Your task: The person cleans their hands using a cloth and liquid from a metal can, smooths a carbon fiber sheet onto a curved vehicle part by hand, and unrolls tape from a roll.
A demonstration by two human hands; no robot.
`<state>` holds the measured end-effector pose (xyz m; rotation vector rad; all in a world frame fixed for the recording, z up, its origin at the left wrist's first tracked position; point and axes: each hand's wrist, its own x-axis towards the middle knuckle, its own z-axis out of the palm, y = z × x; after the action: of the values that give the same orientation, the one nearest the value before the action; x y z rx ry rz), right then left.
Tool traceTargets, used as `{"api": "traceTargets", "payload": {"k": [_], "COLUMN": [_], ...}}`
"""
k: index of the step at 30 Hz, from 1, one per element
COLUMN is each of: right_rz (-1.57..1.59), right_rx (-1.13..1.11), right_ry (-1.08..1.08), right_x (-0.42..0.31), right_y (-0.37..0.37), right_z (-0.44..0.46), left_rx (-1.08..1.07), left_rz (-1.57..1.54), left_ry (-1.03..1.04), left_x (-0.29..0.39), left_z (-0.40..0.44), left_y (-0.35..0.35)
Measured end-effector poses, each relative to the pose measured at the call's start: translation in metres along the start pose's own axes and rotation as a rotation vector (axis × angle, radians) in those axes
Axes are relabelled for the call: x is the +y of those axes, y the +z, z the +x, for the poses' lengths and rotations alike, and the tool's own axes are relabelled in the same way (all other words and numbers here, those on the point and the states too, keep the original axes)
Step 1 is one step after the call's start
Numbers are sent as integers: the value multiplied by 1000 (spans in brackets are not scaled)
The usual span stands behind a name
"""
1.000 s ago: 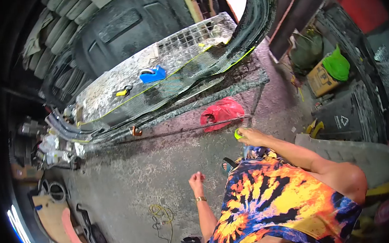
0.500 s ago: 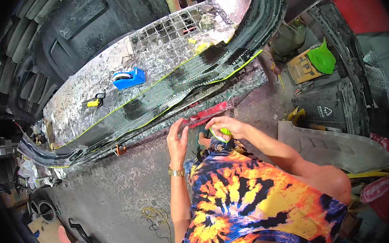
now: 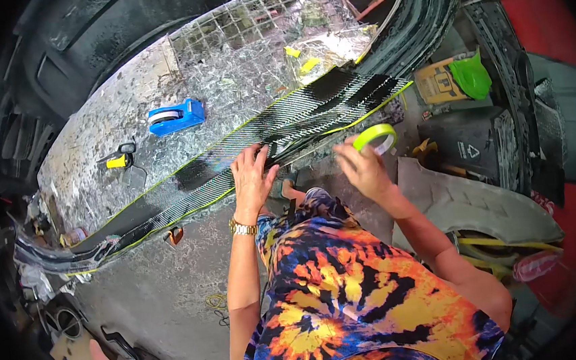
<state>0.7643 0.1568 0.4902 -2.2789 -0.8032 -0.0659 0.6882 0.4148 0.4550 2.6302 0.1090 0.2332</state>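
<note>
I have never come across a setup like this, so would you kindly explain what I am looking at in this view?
Gladly. There is no machine here: a person is working with two bare hands. The camera is worn on the head and looks forward and down, which is why the colourful shirt fills the bottom.

Ahead is a worn, stained table. Along its near side lies a long, dark woven strip with yellow-green edges. Behind it sit a blue tape dispenser and a small yellow-and-black item, too small to name surely.

The left hand, with a watch on its wrist, is open at the strip's near edge. The right hand holds a roll of yellow-green tape.
</note>
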Motion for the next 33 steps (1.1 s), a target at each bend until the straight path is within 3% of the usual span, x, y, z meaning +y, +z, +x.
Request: {"api": "traceTargets", "payload": {"k": [5,11,14,19,33], "right_rz": [-142,-192,-186,-159,3], "right_rx": [-2,-94,-114,-116,-195], "right_ry": [-77,59,123,138,95], "right_x": [-2,-15,-15,-21,-41], "right_y": [10,22,22,30,56], "right_z": [45,55,50,43,31], "left_rx": [-191,-160,-244,-218,-221], "left_rz": [-195,-274,-294,-292,-266], "left_ry": [40,43,51,144,17], "left_x": [-23,-32,-32,-44,-62], "left_z": [14,28,30,23,7], "left_y": [14,15,19,17,16]}}
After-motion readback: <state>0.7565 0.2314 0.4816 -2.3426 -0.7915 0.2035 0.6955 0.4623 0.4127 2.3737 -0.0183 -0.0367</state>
